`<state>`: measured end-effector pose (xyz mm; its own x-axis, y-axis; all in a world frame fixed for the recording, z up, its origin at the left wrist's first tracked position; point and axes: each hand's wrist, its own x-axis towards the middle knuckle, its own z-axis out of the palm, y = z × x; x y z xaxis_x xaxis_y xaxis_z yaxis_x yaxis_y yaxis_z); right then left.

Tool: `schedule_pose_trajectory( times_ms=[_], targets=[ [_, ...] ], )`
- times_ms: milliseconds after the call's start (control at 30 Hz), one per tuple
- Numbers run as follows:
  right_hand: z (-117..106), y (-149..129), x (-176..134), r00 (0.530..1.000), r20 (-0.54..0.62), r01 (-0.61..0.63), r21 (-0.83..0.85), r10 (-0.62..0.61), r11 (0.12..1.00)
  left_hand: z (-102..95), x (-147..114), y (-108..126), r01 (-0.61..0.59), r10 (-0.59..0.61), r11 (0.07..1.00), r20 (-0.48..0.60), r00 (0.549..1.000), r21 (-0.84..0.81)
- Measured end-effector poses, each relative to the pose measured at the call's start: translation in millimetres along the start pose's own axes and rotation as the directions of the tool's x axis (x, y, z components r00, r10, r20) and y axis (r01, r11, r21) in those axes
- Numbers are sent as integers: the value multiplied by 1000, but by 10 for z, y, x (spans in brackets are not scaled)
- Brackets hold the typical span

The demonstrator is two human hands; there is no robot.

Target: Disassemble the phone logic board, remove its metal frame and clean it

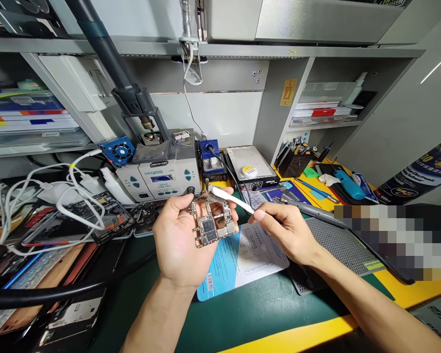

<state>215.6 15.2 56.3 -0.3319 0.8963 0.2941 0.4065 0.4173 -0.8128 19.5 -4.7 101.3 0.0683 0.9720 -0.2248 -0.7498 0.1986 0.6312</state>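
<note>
Left hand cradles circuit board, presumably for support; right hand pinches brush, bristles at board's twelve o'clock.

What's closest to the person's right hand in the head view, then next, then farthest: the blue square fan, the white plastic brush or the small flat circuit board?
Nearest the right hand first:
1. White brush: held in that hand.
2. Circuit board: to its left, in the left hand.
3. Blue square fan: farthest, at the back left.
</note>
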Motion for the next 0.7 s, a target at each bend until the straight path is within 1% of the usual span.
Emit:
schedule_pose_trajectory(
  times_ms=[167, 700],
  targets=[
    [-6, 6, -4, 1000, 1, -17, 16, 17, 1000, 11, -13, -3, -7, 7, 1000, -4, 1000, 6],
    [-13, -24, -6, 1000, -3, 18, -25, -18, 1000, 11, -7, -10, -20, 19, 1000, -11, 1000, -13]
  ],
)
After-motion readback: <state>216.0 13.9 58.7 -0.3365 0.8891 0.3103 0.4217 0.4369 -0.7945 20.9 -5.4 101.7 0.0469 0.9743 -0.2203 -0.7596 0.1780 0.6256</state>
